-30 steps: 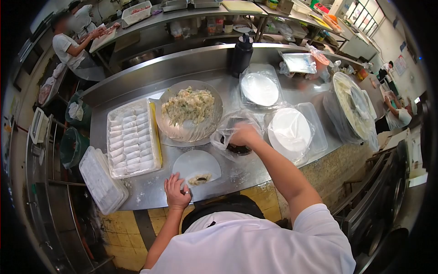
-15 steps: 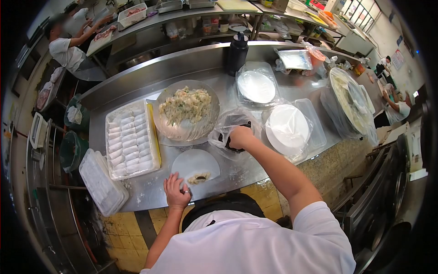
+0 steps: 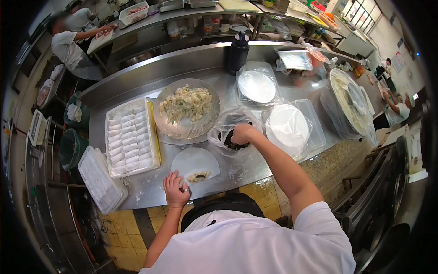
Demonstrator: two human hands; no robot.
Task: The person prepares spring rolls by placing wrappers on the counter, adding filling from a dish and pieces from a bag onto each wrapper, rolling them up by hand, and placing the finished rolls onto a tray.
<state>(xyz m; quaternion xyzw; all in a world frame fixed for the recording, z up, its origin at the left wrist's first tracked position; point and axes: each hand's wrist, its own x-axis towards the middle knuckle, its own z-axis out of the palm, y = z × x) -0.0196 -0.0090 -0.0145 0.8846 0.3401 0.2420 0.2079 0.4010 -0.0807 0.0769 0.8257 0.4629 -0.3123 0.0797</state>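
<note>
My right hand (image 3: 244, 135) reaches into a plastic-lined bowl (image 3: 218, 123) of dark brown food pieces (image 3: 230, 139). Its fingers are bent together among the pieces, and their tips are hidden. My left hand (image 3: 176, 189) lies on the steel counter with fingers stretched out, at the lower left edge of a thin white wrapper sheet (image 3: 194, 160). On that sheet sits a small mound of pale filling (image 3: 196, 176) with a dark strip on it. Behind it stands a wide metal bowl (image 3: 182, 131) holding a chopped pale filling (image 3: 189, 104) with green bits.
A white tray of rolls (image 3: 130, 139) stands left, beside stacked clear lids (image 3: 102, 182). White sheets in plastic (image 3: 286, 130) and another stack (image 3: 257, 86) lie right. A black bottle (image 3: 238, 54) is behind, a large plastic-covered bowl (image 3: 349, 102) far right. Other people work in the background.
My right hand has lifted and shifted slightly right in the bowl, showing more of the dark pieces. My left hand stays put. A person at the far left has moved their arms.
</note>
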